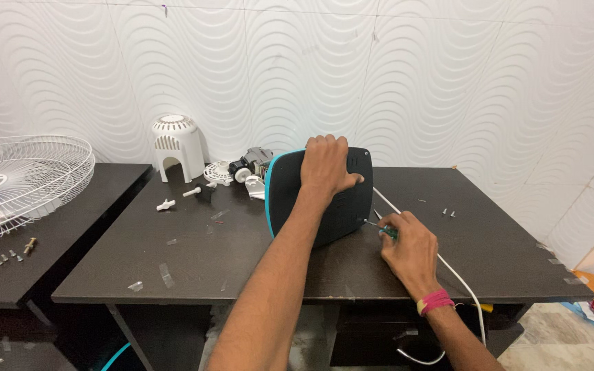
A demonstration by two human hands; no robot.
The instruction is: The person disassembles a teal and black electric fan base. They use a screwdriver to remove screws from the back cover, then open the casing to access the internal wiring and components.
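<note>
Black fan base (342, 206) under left hand (326, 165), screwdriver (379, 229) in right hand (410, 251).

A black fan base (321, 206) stands on edge mid-table (242, 268), blocking passage between front and back. Behind it, a motor (252, 163), white motor cover (178, 146) and small white parts (173, 200) crowd the rear left. A white cord (448, 264) crosses the right side; two screws (448, 214) lie beyond. The front left stays open but for tape scraps (165, 275).

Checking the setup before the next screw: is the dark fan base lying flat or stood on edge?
On edge: the fan base stands upright on the table, left hand gripping its top.
</note>
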